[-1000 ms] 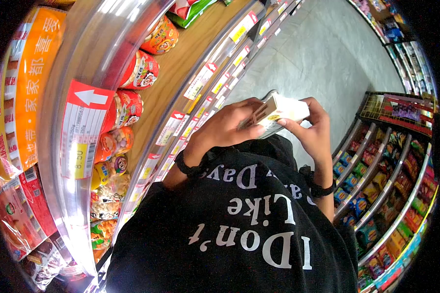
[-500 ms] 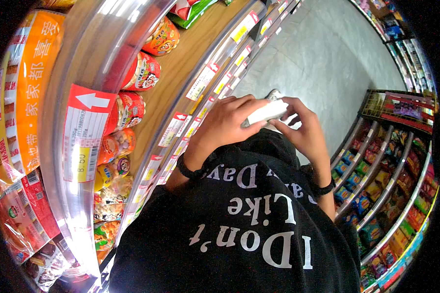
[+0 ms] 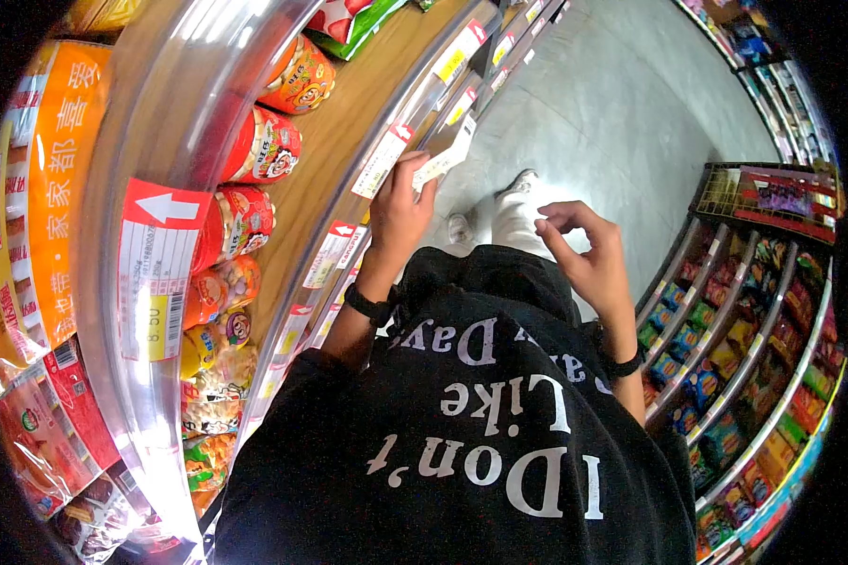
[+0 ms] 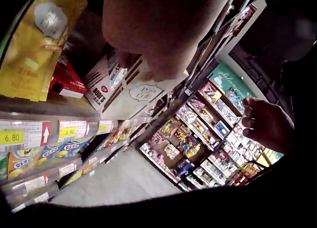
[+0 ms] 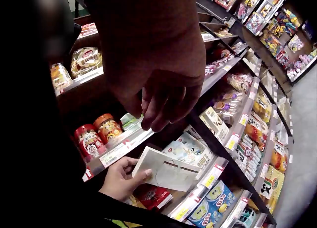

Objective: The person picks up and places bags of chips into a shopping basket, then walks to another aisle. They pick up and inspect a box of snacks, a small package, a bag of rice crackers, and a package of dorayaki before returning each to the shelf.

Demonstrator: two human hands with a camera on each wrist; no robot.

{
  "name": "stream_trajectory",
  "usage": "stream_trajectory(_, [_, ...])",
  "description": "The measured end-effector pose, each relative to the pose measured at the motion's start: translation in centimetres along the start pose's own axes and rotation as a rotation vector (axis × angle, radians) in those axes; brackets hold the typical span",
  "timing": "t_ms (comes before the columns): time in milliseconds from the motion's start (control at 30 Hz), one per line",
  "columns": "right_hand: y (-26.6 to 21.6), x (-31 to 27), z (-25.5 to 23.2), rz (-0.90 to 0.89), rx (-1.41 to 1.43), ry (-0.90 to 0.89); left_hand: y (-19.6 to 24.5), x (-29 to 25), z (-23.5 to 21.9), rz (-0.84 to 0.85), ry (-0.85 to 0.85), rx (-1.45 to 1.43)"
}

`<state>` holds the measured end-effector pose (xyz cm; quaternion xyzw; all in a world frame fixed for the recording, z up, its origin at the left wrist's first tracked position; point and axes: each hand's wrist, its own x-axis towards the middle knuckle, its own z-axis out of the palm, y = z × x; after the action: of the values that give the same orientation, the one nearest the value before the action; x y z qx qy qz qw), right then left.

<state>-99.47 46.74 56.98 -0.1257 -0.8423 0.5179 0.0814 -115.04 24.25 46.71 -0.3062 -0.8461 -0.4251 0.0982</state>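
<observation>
My left hand (image 3: 402,212) grips a flat white carton (image 3: 450,155) by one end, thumb on one face, at the shelf edge on the left. Brown stick shapes show on the carton (image 4: 143,92) in the left wrist view. In the right wrist view, the left hand (image 5: 119,181) holds the carton (image 5: 163,169) tilted over a shelf, close to similar pale boxes (image 5: 190,148) and above a red box (image 5: 154,194). My right hand (image 3: 589,247) hovers in front of the body with loosely bent fingers, holding nothing.
Price-tagged clear shelf edges (image 3: 386,155) run along the left. Lidded red snack jars (image 3: 273,146) stand on the wooden shelf behind. Grey floor (image 3: 594,113) lies ahead, and a tiered rack of snack packets (image 3: 725,358) is on the right.
Both hands held the carton in front of the body earlier. The right hand has let go and stays near its place. The left hand has carried the carton left to the shelf.
</observation>
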Motion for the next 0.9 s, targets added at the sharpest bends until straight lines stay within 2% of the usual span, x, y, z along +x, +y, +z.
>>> stream_trajectory(200, [0.2,-0.5,-0.5,0.019,0.007,0.027,-1.8,0.1,0.7,0.075,0.049,0.098])
stream_trajectory(400, [0.5,-0.5,-0.8,0.012,0.022,0.042,-2.6,0.4,1.1,-0.013,0.01,0.1])
stream_trajectory(567, [0.8,-0.6,-0.9,0.026,0.019,0.041,-3.5,1.5,1.6,-0.056,0.02,0.234])
stream_trajectory(667, [0.8,-0.5,-1.0,0.024,0.018,0.046,-2.9,2.4,1.4,-0.119,0.03,0.187])
stream_trajectory(767, [0.9,-0.4,-1.1,0.029,0.026,0.042,-2.7,3.3,1.7,-0.096,0.126,0.182])
stream_trajectory(900, [0.9,-0.4,-1.2,0.033,0.031,0.042,-3.9,3.2,2.0,-0.054,0.099,0.273])
